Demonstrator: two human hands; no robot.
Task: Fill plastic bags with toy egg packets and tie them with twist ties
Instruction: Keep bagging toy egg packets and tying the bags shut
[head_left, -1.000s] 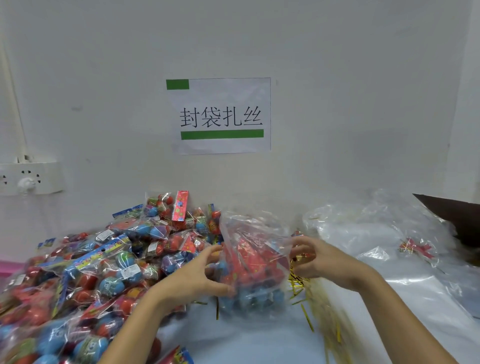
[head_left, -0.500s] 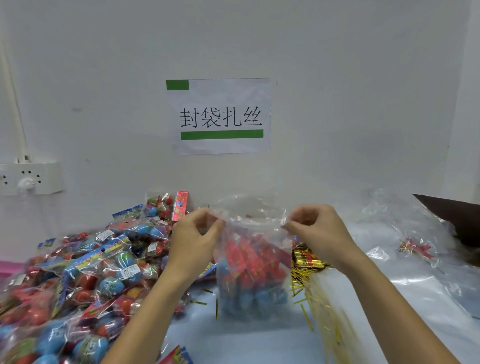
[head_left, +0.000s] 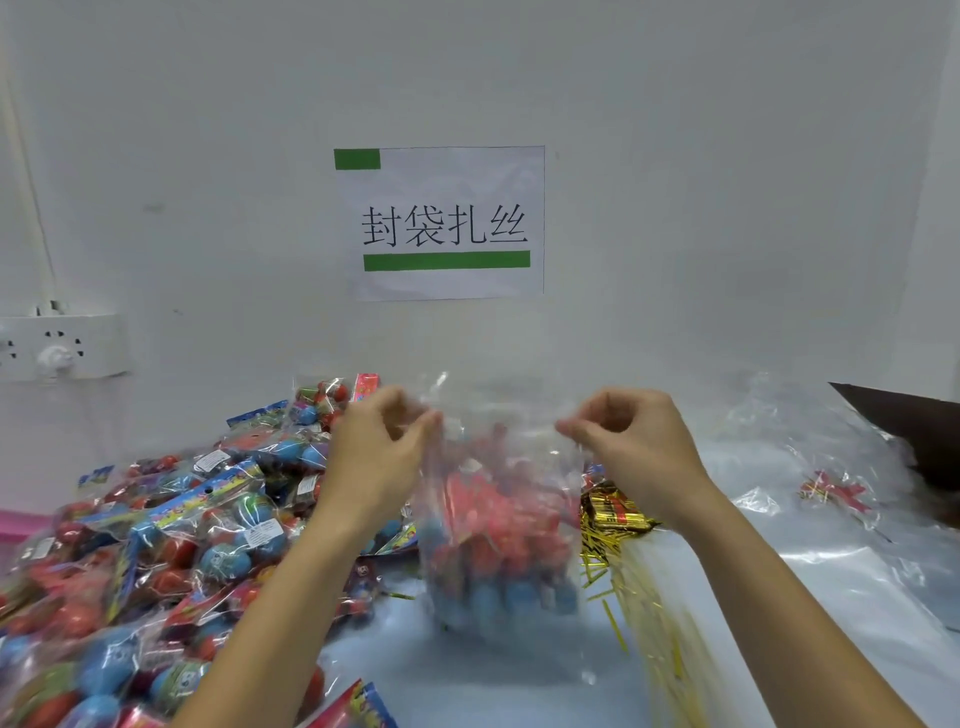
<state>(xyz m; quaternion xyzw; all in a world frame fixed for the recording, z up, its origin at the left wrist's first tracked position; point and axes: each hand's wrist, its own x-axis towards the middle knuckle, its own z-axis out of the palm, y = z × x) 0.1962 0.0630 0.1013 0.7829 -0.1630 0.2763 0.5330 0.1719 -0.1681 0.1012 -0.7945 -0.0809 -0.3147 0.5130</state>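
A clear plastic bag stands upright on the table in front of me, filled with toy egg packets in red and blue. My left hand pinches the bag's top edge on the left side. My right hand pinches the top edge on the right side. The mouth of the bag is stretched between them. Gold twist ties lie scattered on the table just right of the bag, under my right forearm.
A big heap of toy egg packets fills the left of the table. Empty clear plastic bags lie spread at the right, with a dark brown cardboard flap at the far right. A wall with a paper sign and a socket stands behind.
Both hands rose from the sides of the bag to its top edge and now hold the mouth stretched. The bag stands taller and its contents have settled.
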